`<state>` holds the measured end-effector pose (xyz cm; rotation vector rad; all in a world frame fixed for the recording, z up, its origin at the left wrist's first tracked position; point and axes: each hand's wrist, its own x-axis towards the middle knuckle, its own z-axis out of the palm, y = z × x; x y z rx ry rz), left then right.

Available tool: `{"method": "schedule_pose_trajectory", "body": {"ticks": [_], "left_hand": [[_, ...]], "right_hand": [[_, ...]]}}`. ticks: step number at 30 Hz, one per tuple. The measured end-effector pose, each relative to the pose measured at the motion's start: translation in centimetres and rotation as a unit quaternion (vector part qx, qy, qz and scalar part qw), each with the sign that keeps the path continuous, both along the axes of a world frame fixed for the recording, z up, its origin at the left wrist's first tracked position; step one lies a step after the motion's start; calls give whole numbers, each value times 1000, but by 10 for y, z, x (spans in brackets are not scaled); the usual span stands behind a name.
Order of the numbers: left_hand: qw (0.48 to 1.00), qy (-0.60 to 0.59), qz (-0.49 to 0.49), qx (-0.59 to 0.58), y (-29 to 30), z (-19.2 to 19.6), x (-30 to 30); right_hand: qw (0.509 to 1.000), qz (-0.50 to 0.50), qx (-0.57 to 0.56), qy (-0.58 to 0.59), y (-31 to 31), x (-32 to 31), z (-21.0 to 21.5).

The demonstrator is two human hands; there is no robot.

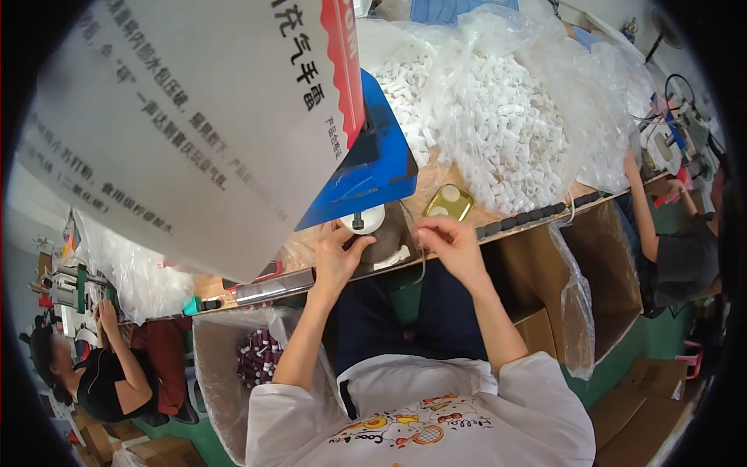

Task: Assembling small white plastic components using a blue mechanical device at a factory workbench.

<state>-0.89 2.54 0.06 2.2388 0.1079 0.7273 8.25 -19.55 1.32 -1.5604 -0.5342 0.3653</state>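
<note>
A blue bench machine (377, 167) stands at the table's edge in front of me, with a white round part (364, 220) and a dark bolt at its lower end. My left hand (336, 261) is at that round part, fingers and thumb curled in towards it; whatever they grip is hidden. To the right, my right hand (455, 245) has its thumb and fingertips pinched together, and what is in them is too small to make out. Between the hands, a few small white pieces (393, 258) lie on a dark surface. Just beyond my right hand sits a gold tin (449, 204) with pale round spots.
A large printed white sheet (187, 132) blocks the upper left. Clear plastic bags hold heaps of small white plastic pieces (513, 132). Below the table are a lined box of purple-and-white parts (259, 358) and cardboard boxes (537, 265). A co-worker sits on each side.
</note>
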Motion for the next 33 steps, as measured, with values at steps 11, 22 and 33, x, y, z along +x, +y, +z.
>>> {"method": "schedule_pose_trajectory", "body": {"ticks": [11, 22, 33], "left_hand": [[993, 1, 112, -47, -41, -2, -8], [980, 8, 105, -171, -43, 20, -3], [836, 412, 326, 160, 45, 36, -200]], "right_hand": [[914, -156, -204, -314, 59, 152, -33], [963, -96, -136, -212, 57, 99, -3], [992, 16, 59, -112, 67, 2, 4]]}}
